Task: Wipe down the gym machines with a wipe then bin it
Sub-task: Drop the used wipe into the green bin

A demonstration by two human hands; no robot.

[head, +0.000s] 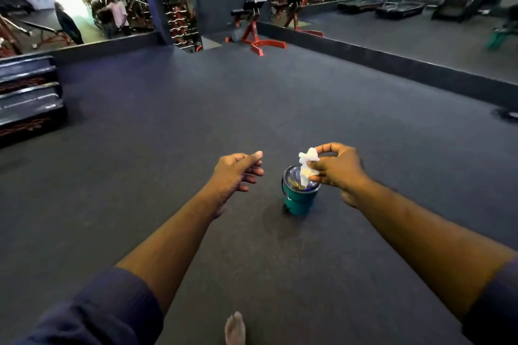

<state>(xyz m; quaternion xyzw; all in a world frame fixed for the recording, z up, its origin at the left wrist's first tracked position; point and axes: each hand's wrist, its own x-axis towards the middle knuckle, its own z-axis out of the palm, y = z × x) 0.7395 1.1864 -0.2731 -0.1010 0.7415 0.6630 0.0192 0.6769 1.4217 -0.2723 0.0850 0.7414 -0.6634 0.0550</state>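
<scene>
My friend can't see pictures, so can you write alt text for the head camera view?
A person's right hand pinches a crumpled white wipe just over a small teal bin on the dark gym floor. The left hand hovers open and empty beside it; a red bench stands far behind.

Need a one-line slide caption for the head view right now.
Right hand pinches a white wipe over the small green container on the gym floor; left hand hovers empty beside it.

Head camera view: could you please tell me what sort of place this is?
Most likely a gym: a red-framed, black-padded bench stands on dark matte flooring, and a row of black treadmills shows at far right.
</scene>
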